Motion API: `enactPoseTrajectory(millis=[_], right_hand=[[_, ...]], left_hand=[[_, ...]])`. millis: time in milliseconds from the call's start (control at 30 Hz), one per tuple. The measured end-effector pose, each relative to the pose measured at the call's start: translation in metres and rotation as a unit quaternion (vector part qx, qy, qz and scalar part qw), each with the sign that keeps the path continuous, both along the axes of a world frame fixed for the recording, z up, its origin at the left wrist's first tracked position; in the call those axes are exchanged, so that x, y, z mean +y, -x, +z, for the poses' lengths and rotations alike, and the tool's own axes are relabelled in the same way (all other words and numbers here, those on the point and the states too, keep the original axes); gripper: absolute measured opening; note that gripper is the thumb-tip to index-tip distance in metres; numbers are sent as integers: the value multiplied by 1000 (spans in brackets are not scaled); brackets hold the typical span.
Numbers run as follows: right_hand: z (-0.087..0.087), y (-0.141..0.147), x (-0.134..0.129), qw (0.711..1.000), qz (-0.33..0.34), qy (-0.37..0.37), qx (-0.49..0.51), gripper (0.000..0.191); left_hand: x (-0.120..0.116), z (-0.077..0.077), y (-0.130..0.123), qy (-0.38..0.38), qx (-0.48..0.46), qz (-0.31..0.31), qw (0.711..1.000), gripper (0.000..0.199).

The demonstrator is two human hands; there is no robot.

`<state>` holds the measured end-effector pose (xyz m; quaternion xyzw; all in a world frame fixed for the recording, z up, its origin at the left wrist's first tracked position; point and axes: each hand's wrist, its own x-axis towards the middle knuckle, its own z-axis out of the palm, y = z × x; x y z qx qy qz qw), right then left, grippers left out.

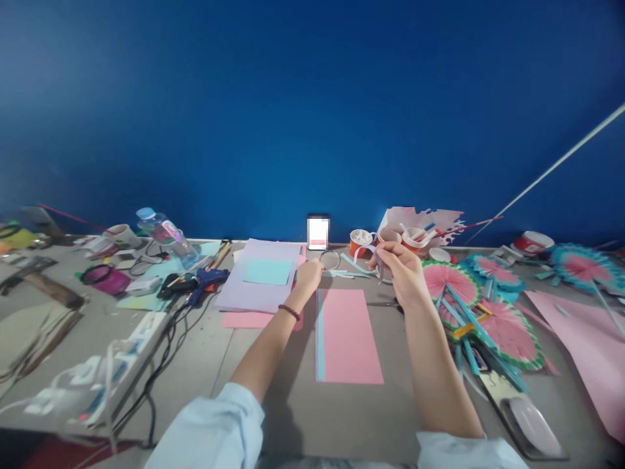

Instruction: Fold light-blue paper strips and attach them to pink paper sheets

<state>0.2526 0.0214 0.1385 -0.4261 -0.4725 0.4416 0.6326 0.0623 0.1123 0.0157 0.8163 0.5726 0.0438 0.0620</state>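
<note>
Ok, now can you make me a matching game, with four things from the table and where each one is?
Things
1. pale curled strip
2. small turquoise sheet
3. lit screen
4. computer mouse

Places
A. on top of the lilac sheets
B. at the near right of the table
C. in the right hand
D. standing by the blue wall

Right pairs: 1-C, 2-A, 3-D, 4-B
</note>
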Motion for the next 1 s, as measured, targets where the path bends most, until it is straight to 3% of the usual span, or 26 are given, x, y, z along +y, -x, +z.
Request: enactPoseTrajectory(millis=[367, 633, 833, 1000], right_hand=[[1, 2, -1, 1000, -7, -6, -21, 16], [6, -4, -5, 1000, -20, 0, -22, 15], [8, -16, -4, 998, -52, -21, -16, 14], [10, -21, -5, 998, -56, -23, -4, 13]], left_hand=[[11, 7, -13, 5, 63, -64, 996, 22], [12, 17, -1, 2, 14, -44, 999, 15], [17, 47, 7, 0, -43, -48, 998, 10], [24, 81, -8, -30, -70, -74, 994, 8]])
